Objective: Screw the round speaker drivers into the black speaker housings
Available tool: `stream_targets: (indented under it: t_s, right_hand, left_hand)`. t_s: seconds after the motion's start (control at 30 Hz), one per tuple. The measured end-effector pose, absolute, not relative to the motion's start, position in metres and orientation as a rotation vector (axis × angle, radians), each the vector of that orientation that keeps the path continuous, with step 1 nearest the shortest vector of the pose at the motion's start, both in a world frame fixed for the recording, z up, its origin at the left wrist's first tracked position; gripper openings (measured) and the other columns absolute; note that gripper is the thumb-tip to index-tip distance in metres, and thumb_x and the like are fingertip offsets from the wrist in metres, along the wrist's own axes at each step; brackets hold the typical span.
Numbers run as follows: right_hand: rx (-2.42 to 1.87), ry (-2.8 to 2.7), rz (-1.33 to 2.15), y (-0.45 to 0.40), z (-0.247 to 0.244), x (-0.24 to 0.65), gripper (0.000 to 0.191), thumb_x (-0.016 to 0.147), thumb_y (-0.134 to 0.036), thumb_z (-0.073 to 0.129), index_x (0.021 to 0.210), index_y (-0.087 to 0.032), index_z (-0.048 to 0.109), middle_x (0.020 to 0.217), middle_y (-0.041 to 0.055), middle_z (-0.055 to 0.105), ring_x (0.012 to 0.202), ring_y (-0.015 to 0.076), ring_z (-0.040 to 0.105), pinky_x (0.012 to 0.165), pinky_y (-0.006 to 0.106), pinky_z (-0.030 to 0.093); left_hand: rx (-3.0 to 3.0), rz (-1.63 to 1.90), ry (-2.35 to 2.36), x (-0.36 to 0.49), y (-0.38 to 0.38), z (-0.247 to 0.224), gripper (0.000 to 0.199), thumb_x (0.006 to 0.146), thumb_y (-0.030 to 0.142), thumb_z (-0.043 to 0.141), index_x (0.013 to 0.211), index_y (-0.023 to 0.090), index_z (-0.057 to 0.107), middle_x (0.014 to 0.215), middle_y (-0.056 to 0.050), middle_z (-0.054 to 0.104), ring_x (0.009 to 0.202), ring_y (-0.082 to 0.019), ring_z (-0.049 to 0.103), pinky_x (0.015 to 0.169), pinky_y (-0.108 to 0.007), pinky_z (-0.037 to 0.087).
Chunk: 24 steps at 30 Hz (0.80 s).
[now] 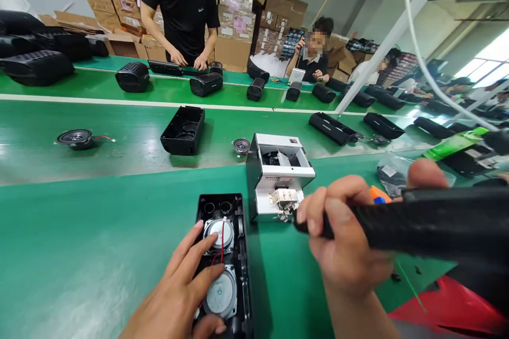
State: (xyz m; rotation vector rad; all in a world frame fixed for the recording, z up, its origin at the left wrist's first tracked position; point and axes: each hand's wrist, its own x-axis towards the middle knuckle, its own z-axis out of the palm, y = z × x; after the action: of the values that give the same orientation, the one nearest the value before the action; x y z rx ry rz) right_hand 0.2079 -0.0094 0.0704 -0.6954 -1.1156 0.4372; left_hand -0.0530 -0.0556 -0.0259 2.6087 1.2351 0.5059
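My left hand (178, 280) is spread with its fingertips resting on two round speaker drivers, the far driver (219, 235) and the near driver (220, 291). Both sit in a long black speaker housing (245, 296), with a red wire running across them. My right hand (345, 238) is wrapped round a black electric screwdriver (429, 222), held almost level. The front end of the screwdriver is at the lower front of a white and black screw feeder (284, 172). My fingers and the tool partly cover that spot, so contact cannot be made out.
On the belt lie a loose speaker driver (75, 139), an open black housing (183, 130) and a small driver (240, 146). Further housings (333, 128) line the right. Across the belt, a person (181, 16) handles a black part. A plastic bag (393, 175) lies beyond my right hand.
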Motion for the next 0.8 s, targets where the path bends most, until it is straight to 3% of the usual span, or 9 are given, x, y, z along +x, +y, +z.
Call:
stream_targets:
  t_s: [0.17, 0.33, 0.53, 0.73, 0.8]
  right_hand:
    - [-0.693, -1.207, 0.306, 0.018, 0.078, 0.23, 0.061, 0.103, -0.017, 0.08, 0.152, -0.031, 0.046, 0.082, -0.0086, 0.062, 0.053, 0.0148, 0.055, 0.053, 0.03, 0.055]
    - [-0.723, -1.234, 0.36, 0.02, 0.068, 0.229, 0.048, 0.102, -0.013, 0.077, 0.139, -0.03, 0.052, 0.08, -0.0101, 0.063, 0.055, 0.0136, 0.056, 0.055, 0.028, 0.053]
    - [-0.794, -1.149, 0.54, -0.002, 0.072, 0.225, 0.05, 0.1, -0.015, 0.084, 0.14, -0.03, 0.056, 0.078, -0.0085, 0.063, 0.053, 0.0133, 0.055, 0.054, 0.027, 0.054]
    - [-0.736, -1.122, 0.716, -0.059, 0.078, 0.211, 0.052, 0.107, -0.013, 0.078, 0.143, -0.046, 0.061, 0.071, -0.0104, 0.056, 0.041, 0.0134, 0.046, 0.047, 0.03, 0.051]
    - [-0.694, -1.221, 0.784, -0.077, 0.067, 0.221, 0.042, 0.106, -0.018, 0.08, 0.13, -0.051, 0.068, 0.064, -0.0116, 0.049, 0.032, 0.0121, 0.035, 0.038, 0.032, 0.047]
  left_hand:
    - [2.54, 0.581, 1.288, -0.041, -0.054, -0.017, 0.051, 0.09, 0.015, 0.073, 0.138, 0.03, 0.079, 0.179, -0.008, 0.052, 0.171, -0.044, 0.031, 0.113, -0.055, 0.068]
    - [2.527, 0.624, 1.299, -0.037, -0.054, -0.01, 0.051, 0.088, 0.015, 0.072, 0.136, 0.029, 0.081, 0.175, -0.009, 0.057, 0.167, -0.046, 0.038, 0.108, -0.059, 0.069]
    - [2.416, 0.616, 1.312, -0.032, -0.059, -0.008, 0.055, 0.086, 0.009, 0.073, 0.137, 0.029, 0.08, 0.178, -0.007, 0.052, 0.171, -0.045, 0.031, 0.118, -0.065, 0.062]
    - [2.313, 0.527, 1.358, -0.022, -0.06, -0.002, 0.058, 0.079, 0.004, 0.08, 0.134, 0.022, 0.082, 0.178, -0.015, 0.051, 0.173, -0.046, 0.028, 0.119, -0.067, 0.061]
    - [2.29, 0.504, 1.35, -0.02, -0.06, 0.002, 0.057, 0.08, 0.006, 0.082, 0.136, 0.021, 0.081, 0.18, -0.016, 0.049, 0.175, -0.044, 0.023, 0.123, -0.066, 0.058]
